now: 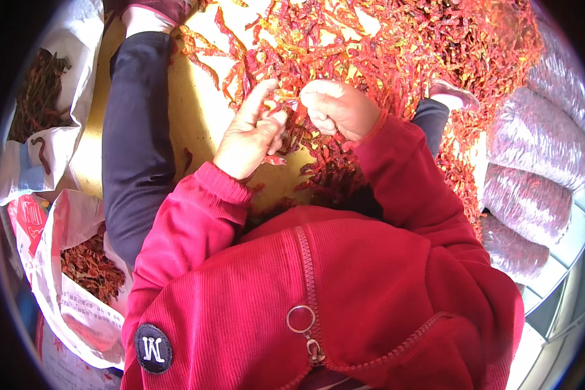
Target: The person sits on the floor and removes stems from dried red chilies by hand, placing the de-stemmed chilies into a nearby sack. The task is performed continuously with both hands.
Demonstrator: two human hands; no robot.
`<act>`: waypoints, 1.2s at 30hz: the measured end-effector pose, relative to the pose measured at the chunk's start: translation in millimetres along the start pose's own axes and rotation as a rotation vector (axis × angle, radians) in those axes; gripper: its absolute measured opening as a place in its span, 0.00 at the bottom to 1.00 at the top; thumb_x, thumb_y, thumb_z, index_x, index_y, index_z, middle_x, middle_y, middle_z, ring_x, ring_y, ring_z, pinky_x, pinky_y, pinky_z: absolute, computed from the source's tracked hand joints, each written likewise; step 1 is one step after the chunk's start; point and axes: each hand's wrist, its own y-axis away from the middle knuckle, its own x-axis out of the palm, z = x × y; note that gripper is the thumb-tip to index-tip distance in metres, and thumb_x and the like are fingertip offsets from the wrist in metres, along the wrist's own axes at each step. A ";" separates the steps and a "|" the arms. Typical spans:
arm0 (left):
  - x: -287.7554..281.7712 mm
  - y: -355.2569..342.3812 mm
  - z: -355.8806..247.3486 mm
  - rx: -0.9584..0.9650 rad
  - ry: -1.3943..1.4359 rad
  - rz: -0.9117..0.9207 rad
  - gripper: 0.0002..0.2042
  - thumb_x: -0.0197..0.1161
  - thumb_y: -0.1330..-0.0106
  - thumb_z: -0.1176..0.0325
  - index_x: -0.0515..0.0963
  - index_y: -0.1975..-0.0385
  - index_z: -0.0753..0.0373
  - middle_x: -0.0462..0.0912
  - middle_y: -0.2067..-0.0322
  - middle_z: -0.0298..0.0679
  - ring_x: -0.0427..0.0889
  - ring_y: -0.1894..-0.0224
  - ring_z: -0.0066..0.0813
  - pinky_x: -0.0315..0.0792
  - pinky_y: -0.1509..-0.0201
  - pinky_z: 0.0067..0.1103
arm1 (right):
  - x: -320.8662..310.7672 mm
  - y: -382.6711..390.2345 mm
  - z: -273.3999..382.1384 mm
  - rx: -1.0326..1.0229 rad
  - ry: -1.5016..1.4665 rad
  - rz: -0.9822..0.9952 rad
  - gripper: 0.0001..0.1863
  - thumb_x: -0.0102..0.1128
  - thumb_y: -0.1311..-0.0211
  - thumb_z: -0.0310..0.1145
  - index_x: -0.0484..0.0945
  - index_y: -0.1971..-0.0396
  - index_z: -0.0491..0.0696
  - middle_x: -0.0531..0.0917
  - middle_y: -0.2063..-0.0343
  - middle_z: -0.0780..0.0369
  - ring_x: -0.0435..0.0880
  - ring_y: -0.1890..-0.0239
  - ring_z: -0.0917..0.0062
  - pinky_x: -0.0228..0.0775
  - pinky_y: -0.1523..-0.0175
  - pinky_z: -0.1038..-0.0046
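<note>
My left hand [248,138] has its index finger stretched out and the thumb pressed on the curled fingers. The red end of a dried chili pepper [275,160] pokes out below that palm. Close by on the right, my right hand [341,109] is closed in a pinch, its fingertips facing the left hand. Whatever the pinch holds is too small or hidden to make out. Beneath and beyond both hands spreads a large heap of dried red chili peppers [396,49], glaring in bright sunlight.
At the left stand a white sack of dark dried peppers [38,94] and another white sack [65,286] with reddish-brown pieces inside. Clear plastic bags packed with peppers [533,140] are stacked at the right. My outstretched leg [138,143] borders the yellowish floor [198,107].
</note>
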 end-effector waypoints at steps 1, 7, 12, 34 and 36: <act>-2.5 -1.0 3.2 0.021 -0.080 0.058 0.18 0.45 0.41 0.72 0.58 0.49 0.56 0.63 0.85 0.28 0.58 0.87 0.13 0.53 0.87 0.09 | 3.7 1.1 -1.1 -0.013 -0.014 0.018 0.06 0.42 0.44 0.30 0.65 0.70 0.43 0.64 0.86 0.69 0.60 0.88 0.89 0.52 0.84 0.87; -5.8 -4.9 1.1 -0.163 0.211 -0.007 0.05 0.45 0.40 0.70 0.68 0.67 0.58 0.61 0.87 0.28 0.56 0.89 0.13 0.49 0.91 0.09 | 5.3 1.3 -4.3 -0.017 -0.245 0.035 0.09 0.39 0.43 0.30 0.66 0.66 0.42 0.63 0.87 0.69 0.59 0.88 0.88 0.51 0.84 0.86; -7.2 -5.6 -1.4 -0.257 0.460 -0.072 0.03 0.46 0.40 0.70 0.68 0.70 0.56 0.60 0.88 0.29 0.55 0.90 0.15 0.46 0.92 0.10 | 0.4 2.5 -6.9 0.002 -0.118 -0.115 0.10 0.37 0.41 0.31 0.65 0.63 0.44 0.64 0.86 0.68 0.59 0.87 0.87 0.52 0.82 0.86; -19.7 24.5 -11.7 -0.208 0.738 0.233 0.09 0.45 0.42 0.63 0.69 0.71 0.60 0.60 0.90 0.33 0.55 0.91 0.21 0.49 0.90 0.16 | 43.7 -24.0 -103.6 0.100 1.412 0.180 0.15 0.39 0.50 0.32 0.69 0.62 0.48 0.75 0.66 0.53 0.74 0.62 0.62 0.63 0.58 0.65; -18.5 26.6 -13.2 -0.239 0.735 0.173 0.09 0.46 0.42 0.63 0.69 0.71 0.60 0.61 0.90 0.33 0.55 0.92 0.22 0.50 0.90 0.16 | 42.5 -24.6 -97.5 0.121 1.366 0.154 0.15 0.41 0.51 0.33 0.69 0.62 0.48 0.75 0.66 0.53 0.73 0.62 0.62 0.63 0.57 0.65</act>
